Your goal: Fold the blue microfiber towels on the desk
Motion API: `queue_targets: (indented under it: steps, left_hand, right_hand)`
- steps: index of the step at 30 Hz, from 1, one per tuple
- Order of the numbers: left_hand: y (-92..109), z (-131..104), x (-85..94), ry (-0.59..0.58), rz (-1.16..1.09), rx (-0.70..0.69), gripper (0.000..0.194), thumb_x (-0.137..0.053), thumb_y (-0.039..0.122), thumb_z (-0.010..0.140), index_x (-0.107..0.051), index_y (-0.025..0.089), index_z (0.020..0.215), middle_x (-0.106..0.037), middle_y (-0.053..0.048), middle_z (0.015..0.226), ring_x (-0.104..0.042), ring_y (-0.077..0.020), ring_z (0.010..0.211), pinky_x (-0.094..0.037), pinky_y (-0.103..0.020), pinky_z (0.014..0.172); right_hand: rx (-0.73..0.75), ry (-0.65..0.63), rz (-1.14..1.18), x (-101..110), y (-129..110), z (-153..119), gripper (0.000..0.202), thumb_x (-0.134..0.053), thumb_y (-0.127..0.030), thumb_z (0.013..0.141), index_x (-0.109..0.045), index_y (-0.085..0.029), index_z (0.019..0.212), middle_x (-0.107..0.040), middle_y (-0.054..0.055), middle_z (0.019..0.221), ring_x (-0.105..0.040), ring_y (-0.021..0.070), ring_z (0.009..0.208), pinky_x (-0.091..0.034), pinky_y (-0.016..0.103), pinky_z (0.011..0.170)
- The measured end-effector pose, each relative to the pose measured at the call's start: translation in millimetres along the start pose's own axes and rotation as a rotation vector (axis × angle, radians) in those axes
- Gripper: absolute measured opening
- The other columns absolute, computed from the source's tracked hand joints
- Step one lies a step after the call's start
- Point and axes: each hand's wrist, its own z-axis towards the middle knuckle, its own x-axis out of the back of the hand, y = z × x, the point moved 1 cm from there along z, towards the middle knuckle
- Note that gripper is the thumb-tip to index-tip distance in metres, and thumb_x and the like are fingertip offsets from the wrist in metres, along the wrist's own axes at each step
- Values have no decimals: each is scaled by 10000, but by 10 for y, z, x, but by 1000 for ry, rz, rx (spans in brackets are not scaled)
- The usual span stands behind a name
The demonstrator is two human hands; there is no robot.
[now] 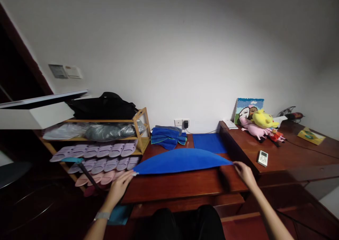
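A blue cloth (180,161) is stretched between my two hands over the low brown wooden table. My left hand (122,185) pinches its left corner, where a small white tag shows. At the opposite corner, my right hand (245,173) grips the cloth between closed fingers. The far edge of the cloth bows upward, and it hangs just above the tabletop (182,187). Behind it lies a flat blue cloth (209,142) on the table. To the left of that sits a pile of folded blue cloths (168,136), some with green edging.
A wooden shoe rack (143,141) with several slippers (104,150) and a black bag (104,105) stands left. On the higher desk (288,162) at right are plush toys (256,130), a white remote (262,158) and a yellow packet (311,136). A charger (186,124) is plugged into the wall.
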Motion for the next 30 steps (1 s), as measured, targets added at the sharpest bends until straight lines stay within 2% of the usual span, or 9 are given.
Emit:
queue_targets:
  steps: [4,6,8,11,15,18,22,26,30]
  left_hand:
    - [-485,-632,-601,-152,97,29,429,-442,476,904,-812,289,1015,-787,-40,1200,-731,-250,1126,-591,-401,992]
    - [-628,-811,-770,-151,157,22,437,-418,397,894,-804,288,1067,-772,-46,1239,-718,-250,1158,-582,-405,1009]
    - [-710,-911,-854,-118,225,10,454,-407,339,884,-784,293,1132,-751,-43,1285,-696,-251,1201,-558,-427,1046]
    - [-740,-1007,-880,-93,321,-8,449,-419,330,889,-766,302,1173,-734,-42,1316,-658,-269,1262,-502,-482,1104]
    - [-670,-1130,-840,-83,398,-59,444,-414,393,928,-755,287,1192,-732,-61,1318,-638,-289,1284,-421,-531,1158]
    - [-587,-1169,-798,-59,402,-93,454,-384,403,948,-776,249,1118,-780,-95,1206,-701,-280,1164,-473,-491,1095]
    - [-516,-1163,-733,-18,420,-35,426,-393,419,949,-780,258,1023,-804,-97,1088,-723,-284,1069,-529,-448,979]
    - [-499,-1155,-682,-14,394,2,408,-394,410,935,-767,256,995,-802,-107,1072,-727,-297,1033,-542,-445,918]
    - [-489,-1077,-659,76,294,104,410,-370,426,951,-741,259,998,-789,-105,1062,-732,-274,999,-554,-401,895]
  right_hand:
    - [-151,-63,35,-635,407,-502,306,-488,-380,830,-734,-227,928,-788,113,1024,-744,297,1013,-569,439,960]
    - [-182,-76,23,-824,518,-669,264,-502,-353,791,-729,-234,852,-787,118,1017,-744,306,1014,-568,450,968]
    - [-183,-81,11,-932,596,-797,244,-514,-346,775,-728,-234,813,-779,135,1055,-729,318,1062,-554,464,998]
    - [-171,-80,-3,-999,712,-944,275,-505,-368,810,-739,-234,860,-760,151,1135,-692,324,1151,-526,481,1047]
    - [-128,-56,-4,-1003,833,-1070,344,-486,-449,865,-746,-234,933,-745,154,1189,-691,320,1150,-526,498,1056]
    - [-101,-43,-28,-968,846,-1128,407,-487,-519,884,-755,-226,973,-740,156,1208,-695,324,1141,-524,517,1063]
    - [-98,-65,-73,-902,825,-1180,464,-456,-580,926,-772,-245,989,-742,136,1217,-682,326,1165,-507,527,1087]
    - [-128,-55,-96,-867,806,-1128,539,-391,-625,950,-772,-245,979,-757,127,1168,-689,320,1145,-514,512,1080]
    - [-103,-59,-99,-939,740,-869,514,-388,-578,953,-758,-231,1033,-749,126,1172,-682,305,1142,-514,501,1074]
